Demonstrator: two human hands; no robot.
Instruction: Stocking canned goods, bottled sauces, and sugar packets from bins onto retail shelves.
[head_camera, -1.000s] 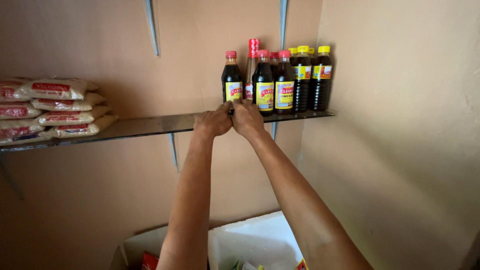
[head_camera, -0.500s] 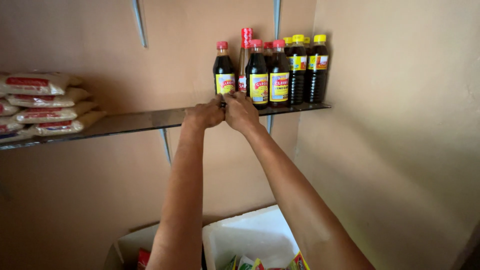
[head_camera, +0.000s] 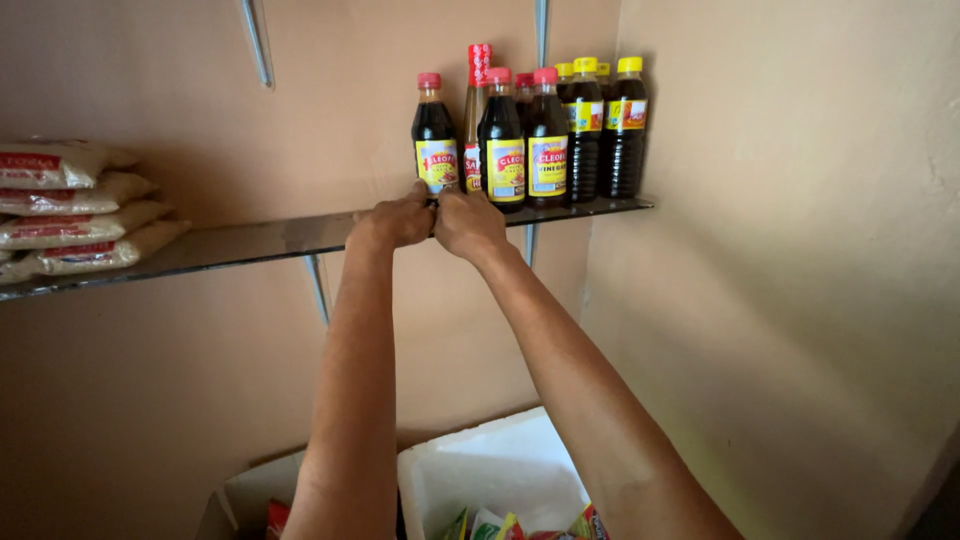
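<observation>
Tan walls frame a glass shelf; left hand and right hand grasp the dark bottle.

We see our left hand and right hand side by side, touching, at the shelf's front edge, just before the leftmost bottle. More bottles stand to its right toward the wall corner. Bags lie stacked at the shelf's left end. Below, a box holds packets.

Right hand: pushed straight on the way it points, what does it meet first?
Probably the red-capped dark bottle at the left of the row: the right hand sits at its base on the shelf. Depth is unclear; contact can't be confirmed.
</observation>
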